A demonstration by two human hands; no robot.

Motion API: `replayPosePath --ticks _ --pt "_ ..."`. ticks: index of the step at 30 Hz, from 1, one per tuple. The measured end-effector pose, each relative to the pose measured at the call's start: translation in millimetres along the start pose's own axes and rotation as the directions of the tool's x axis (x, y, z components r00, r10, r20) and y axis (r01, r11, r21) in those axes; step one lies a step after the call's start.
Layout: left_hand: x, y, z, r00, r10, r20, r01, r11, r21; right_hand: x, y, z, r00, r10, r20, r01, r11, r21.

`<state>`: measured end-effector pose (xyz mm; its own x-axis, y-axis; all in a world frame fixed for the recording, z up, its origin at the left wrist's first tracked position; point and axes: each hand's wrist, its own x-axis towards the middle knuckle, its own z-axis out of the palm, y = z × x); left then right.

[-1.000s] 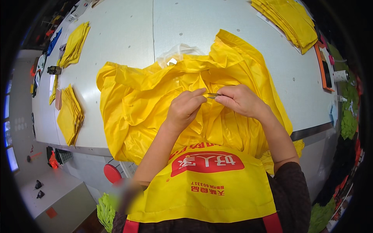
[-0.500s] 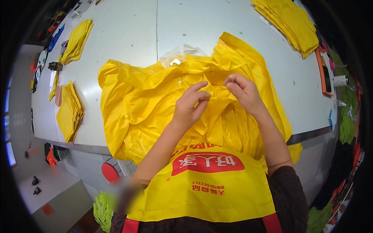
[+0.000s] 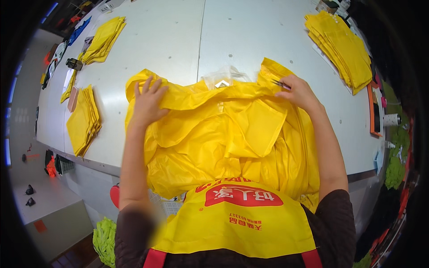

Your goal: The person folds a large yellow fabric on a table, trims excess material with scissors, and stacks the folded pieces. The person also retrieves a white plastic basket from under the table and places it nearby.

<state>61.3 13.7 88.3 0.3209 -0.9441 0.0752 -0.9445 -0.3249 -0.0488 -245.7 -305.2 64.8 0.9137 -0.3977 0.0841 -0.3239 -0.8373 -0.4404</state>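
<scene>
A large, crumpled yellow garment (image 3: 210, 138) of shiny fabric lies across the table in front of me, its near part hanging toward my apron. Its upper edge is spread out wide, and a squarish flap (image 3: 266, 127) lies on its right half. My left hand (image 3: 149, 99) rests on the upper left part, fingers spread over the fabric. At the upper right corner my right hand (image 3: 297, 93) is closed around small dark thread snips (image 3: 280, 84), their tips pointing left. Some translucent white material (image 3: 228, 75) with a white label shows behind the upper edge.
Folded yellow stacks lie at the left (image 3: 84, 120), far left (image 3: 105, 40) and far right (image 3: 342, 51). An orange-edged tray (image 3: 374, 109) and a thread cone (image 3: 392, 119) sit at the right edge. Bright green fabric (image 3: 105, 241) is heaped below the table at left.
My hands have moved apart from the garment's middle, left to its upper left and right to its upper right. The snips now show in my right hand. The upper edge is spread straighter.
</scene>
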Motion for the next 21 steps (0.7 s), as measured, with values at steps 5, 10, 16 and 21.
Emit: replayPosePath --ticks 5,10,16,21 --pt "19.8 -67.5 0.5 0.986 -0.141 -0.083 0.056 0.764 -0.642 14.5 9.1 -3.5 1.000 0.001 0.028 -0.003 0.995 0.098" --pt "68.8 -89.0 29.9 0.875 -0.473 -0.100 0.116 0.405 -0.907 44.3 6.2 -8.0 0.975 0.175 0.136 -0.219 0.850 0.479" --pt "115.2 -108.3 79.3 0.743 -0.656 -0.132 0.362 0.560 -0.745 77.9 24.7 -3.2 0.957 0.201 0.207 -0.252 0.933 0.258" --pt "133.3 -101.2 110.1 0.684 -0.724 -0.090 0.672 0.673 -0.309 96.0 9.5 -13.9 0.927 0.218 0.306 -0.374 0.616 0.694"
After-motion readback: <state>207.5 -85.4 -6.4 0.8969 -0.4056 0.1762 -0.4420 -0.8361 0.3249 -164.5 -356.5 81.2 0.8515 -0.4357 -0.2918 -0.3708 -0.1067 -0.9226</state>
